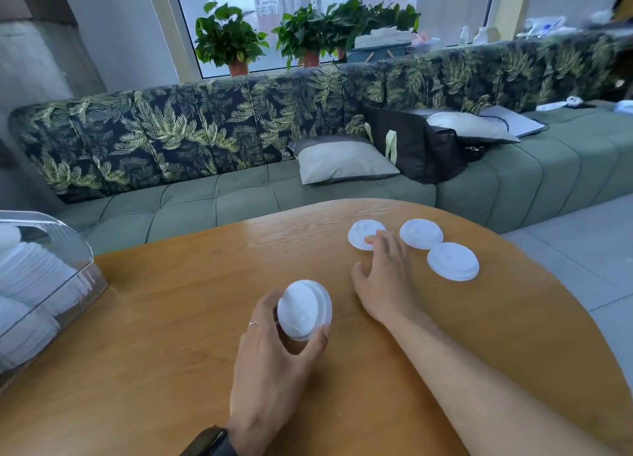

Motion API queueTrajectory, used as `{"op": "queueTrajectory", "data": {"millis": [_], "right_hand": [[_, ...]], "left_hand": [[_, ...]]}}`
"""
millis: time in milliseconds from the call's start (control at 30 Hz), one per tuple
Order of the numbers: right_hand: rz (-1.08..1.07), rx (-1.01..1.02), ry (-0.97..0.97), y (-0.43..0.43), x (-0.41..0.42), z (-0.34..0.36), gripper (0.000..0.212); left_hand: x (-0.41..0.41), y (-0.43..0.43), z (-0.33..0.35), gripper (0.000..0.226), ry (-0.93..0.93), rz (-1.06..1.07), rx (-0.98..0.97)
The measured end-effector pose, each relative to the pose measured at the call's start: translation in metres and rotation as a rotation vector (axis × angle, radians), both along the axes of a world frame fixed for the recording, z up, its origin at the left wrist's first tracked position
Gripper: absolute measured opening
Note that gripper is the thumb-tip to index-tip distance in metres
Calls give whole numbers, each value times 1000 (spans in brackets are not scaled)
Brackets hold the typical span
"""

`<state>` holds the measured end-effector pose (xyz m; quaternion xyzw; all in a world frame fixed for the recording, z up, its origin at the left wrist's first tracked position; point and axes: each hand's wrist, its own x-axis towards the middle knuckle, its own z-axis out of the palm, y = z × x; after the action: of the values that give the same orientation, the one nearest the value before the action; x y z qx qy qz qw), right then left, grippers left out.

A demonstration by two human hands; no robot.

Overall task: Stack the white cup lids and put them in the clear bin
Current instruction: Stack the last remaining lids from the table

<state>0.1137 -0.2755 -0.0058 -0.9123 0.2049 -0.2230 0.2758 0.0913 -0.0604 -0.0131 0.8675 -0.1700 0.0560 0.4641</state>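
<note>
Nearest us, a person's left hand (274, 349), a thin ring (252, 323) on one finger and a dark band (214, 442) at the wrist, curls its fingers and thumb round a small stack of white cup lids (303, 310), held tilted over the wooden table (171, 318). To the right of that hand we see the right hand (385, 277) stretched forward, palm down, fingers straight and relaxed, gripping nothing. Its fingertips lie over the near edge of a single lid (359, 233) that sits flat on the table, though we cannot tell whether they press it. Just right of those fingertips lies a second loose lid (420, 233), and a third lid (452, 261) rests off the right hand's outer side, just beside the second. Well to the left of the left hand, at the table's edge, stands the clear bin (78, 274), with more white lids (30, 270) piled inside. Beyond both hands we make out a green sofa (239, 199) with a leaf-print back, a grey cushion (342, 164) and a black bag (411, 147) on its seat, and, farthest off, potted plants (229, 34) at the window
</note>
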Motion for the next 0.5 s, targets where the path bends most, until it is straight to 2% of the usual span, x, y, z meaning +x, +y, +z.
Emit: {"op": "queueTrajectory", "data": {"millis": [367, 500], "right_hand": [[-73, -207, 176, -33, 69, -8, 60], [-79, -264, 65, -23, 56, -4, 76]], "left_hand": [[24, -7, -5, 77, -15, -28, 0], [22, -6, -3, 73, -1, -18, -15]]}}
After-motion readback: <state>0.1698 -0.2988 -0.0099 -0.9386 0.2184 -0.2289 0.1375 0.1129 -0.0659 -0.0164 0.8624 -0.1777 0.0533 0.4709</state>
